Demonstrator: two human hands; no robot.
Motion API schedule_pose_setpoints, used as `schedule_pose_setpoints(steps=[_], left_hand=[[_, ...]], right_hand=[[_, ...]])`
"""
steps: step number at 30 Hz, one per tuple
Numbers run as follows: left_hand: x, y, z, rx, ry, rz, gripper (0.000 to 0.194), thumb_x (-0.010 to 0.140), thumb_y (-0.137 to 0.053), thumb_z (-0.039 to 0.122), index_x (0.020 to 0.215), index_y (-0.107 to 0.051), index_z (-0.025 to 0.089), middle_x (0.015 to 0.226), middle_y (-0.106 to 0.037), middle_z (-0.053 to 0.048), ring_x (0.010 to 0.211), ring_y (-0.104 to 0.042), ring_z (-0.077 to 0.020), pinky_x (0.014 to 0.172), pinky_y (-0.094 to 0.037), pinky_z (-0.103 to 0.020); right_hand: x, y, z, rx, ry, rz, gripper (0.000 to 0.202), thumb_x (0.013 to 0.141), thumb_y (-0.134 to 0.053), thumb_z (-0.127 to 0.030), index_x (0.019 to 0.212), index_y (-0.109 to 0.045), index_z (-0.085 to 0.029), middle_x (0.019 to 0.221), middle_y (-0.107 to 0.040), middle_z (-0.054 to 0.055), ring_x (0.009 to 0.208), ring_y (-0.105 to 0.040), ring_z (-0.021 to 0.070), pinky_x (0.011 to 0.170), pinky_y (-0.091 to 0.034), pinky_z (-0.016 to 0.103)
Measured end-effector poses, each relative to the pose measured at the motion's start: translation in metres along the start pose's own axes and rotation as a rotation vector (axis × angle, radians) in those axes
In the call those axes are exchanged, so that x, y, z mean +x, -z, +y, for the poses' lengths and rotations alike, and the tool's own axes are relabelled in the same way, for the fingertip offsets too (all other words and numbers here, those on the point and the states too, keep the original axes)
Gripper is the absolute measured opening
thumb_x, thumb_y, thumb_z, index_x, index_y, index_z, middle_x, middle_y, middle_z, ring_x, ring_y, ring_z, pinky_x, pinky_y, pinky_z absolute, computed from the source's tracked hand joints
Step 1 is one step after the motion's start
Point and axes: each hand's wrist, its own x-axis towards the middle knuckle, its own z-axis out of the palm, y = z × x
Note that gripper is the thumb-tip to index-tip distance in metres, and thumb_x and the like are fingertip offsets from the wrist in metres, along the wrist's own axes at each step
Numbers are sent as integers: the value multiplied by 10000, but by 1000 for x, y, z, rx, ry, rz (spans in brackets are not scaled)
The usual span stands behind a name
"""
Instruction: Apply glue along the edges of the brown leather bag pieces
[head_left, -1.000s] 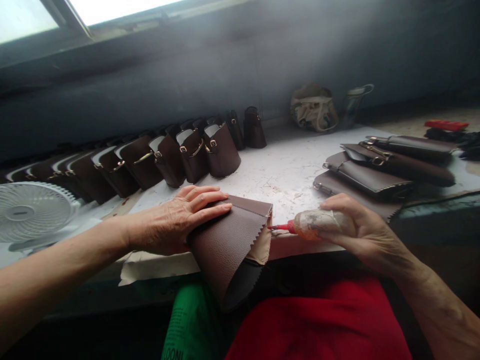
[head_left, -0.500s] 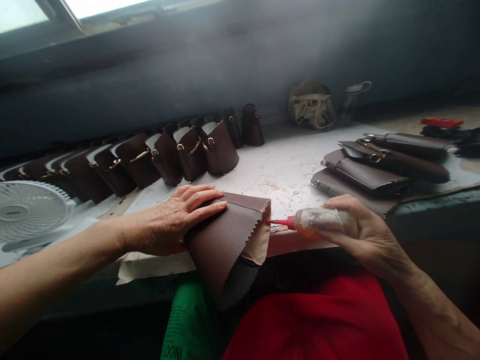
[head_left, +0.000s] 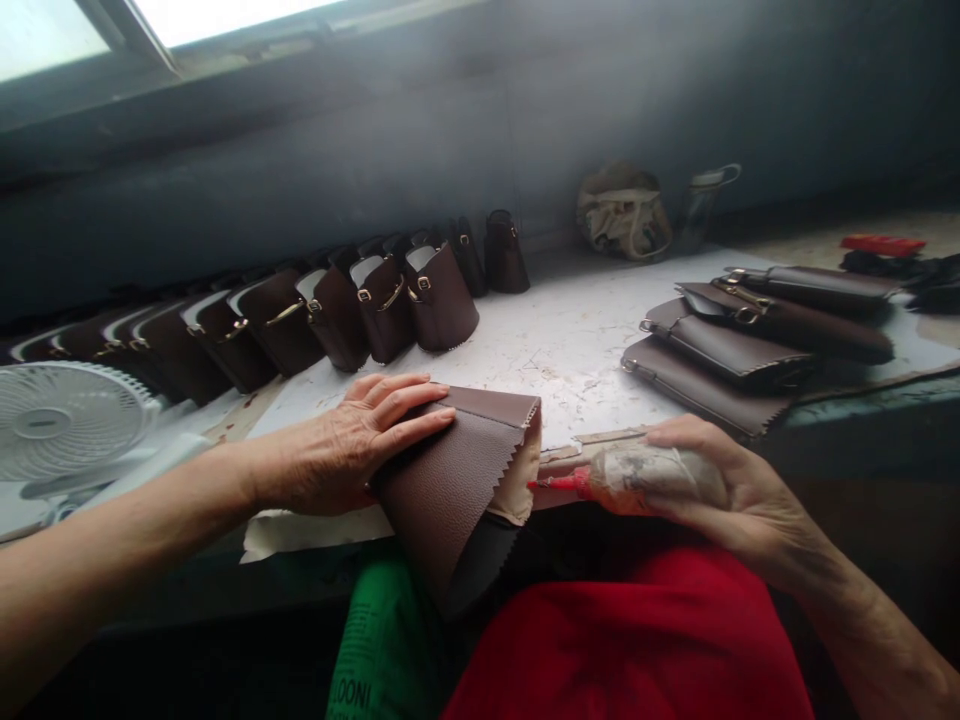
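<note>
A brown leather piece [head_left: 461, 470] with zigzag-cut edges and a beige lining [head_left: 519, 480] lies over the table's front edge, its lower part hanging down. My left hand [head_left: 367, 435] presses on its upper left side, fingers over the leather and thumb side hidden beneath. In my right hand [head_left: 720, 480] is a glue bottle [head_left: 652, 475], tilted sideways, with a red nozzle [head_left: 559, 483] pointing left. The nozzle's tip is at the right edge of the beige lining.
Several brown leather pieces with buckles [head_left: 442, 300] stand in rows at the back left. More [head_left: 727, 340] lie stacked at the right. A white fan [head_left: 52, 425] stands at the left. Behind are a cloth bag [head_left: 624, 212], a clear bottle [head_left: 699, 210] and a red object [head_left: 883, 245].
My right hand has lowered the glue bottle, and its nozzle tip has moved down along the lining's edge. My left hand still holds the leather piece in the same place.
</note>
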Motion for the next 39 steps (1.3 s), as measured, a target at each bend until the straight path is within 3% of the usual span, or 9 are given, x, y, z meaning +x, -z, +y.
schedule_pose_setpoints(steps=[4, 10, 13, 16, 21, 25, 29, 33, 39], left_hand=[[-1, -1, 1, 3, 13, 8, 1089, 796, -800, 157, 1709, -218, 277, 1702, -402, -221, 1566, -399, -437, 1264, -384, -647], [-1, -2, 0, 12, 6, -14, 1102, 795, -841, 197, 1704, -223, 269, 1694, -408, -232, 1565, -403, -445, 1264, -373, -655], [0, -4, -1, 7, 23, -19, 1239, 746, -943, 297, 1714, -170, 284, 1705, -380, -246, 1568, -378, -474, 1260, -359, -678], [2, -5, -2, -1, 26, -24, 1364, 680, -1010, 386, 1718, -131, 299, 1712, -360, -255, 1568, -360, -502, 1259, -342, -701], [1, -9, -1, 17, 23, 20, 1253, 781, -943, 423, 1719, -119, 318, 1701, -378, -250, 1575, -366, -491, 1266, -333, -696], [-2, -14, 4, 27, 17, 46, 1205, 835, -893, 378, 1727, -82, 332, 1709, -376, -232, 1595, -348, -464, 1287, -314, -676], [-5, -17, 11, 46, 13, 48, 1172, 834, -880, 327, 1720, -113, 325, 1712, -372, -231, 1600, -335, -464, 1286, -300, -688], [-8, -18, 17, 37, 23, 60, 1181, 807, -895, 322, 1714, -139, 291, 1705, -367, -251, 1598, -327, -477, 1286, -292, -687], [-14, -22, 18, 33, 47, 92, 1200, 802, -901, 364, 1724, -137, 275, 1707, -363, -258, 1603, -315, -486, 1293, -278, -685]], right_hand=[[-5, -2, 3, -37, 43, 65, 368, 912, -864, -318, 1240, -700, -311, 1157, -695, 32, 1007, -717, 204, 889, -594, 281], [-13, -5, 10, 1, 11, -2, 366, 949, -835, -356, 1284, -686, -334, 1253, -695, 39, 1147, -694, 230, 987, -574, 304], [-15, -6, 13, -10, 3, 88, 382, 930, -854, -356, 1273, -691, -318, 1206, -689, 44, 1059, -712, 226, 938, -590, 316], [-20, -6, 13, 1, -16, 65, 373, 926, -855, -370, 1261, -699, -316, 1211, -695, 51, 1060, -717, 244, 939, -604, 341], [-32, -8, 9, 19, -3, 46, 392, 936, -846, -339, 1298, -698, -344, 1284, -699, 61, 1192, -697, 286, 994, -606, 379], [-37, -10, 4, -8, 31, 80, 404, 913, -870, -315, 1280, -708, -358, 1232, -713, 49, 1132, -719, 265, 967, -615, 352], [-39, -11, 2, 17, 22, 43, 412, 930, -853, -302, 1309, -705, -365, 1260, -700, 41, 1135, -719, 230, 939, -614, 277], [-38, -13, 3, -46, 36, 123, 408, 930, -850, -285, 1300, -700, -368, 1268, -696, 40, 1184, -698, 249, 1000, -593, 314], [-44, -15, 0, 39, -6, -19, 408, 948, -827, -294, 1324, -690, -368, 1254, -683, 61, 1075, -731, 239, 875, -635, 290]])
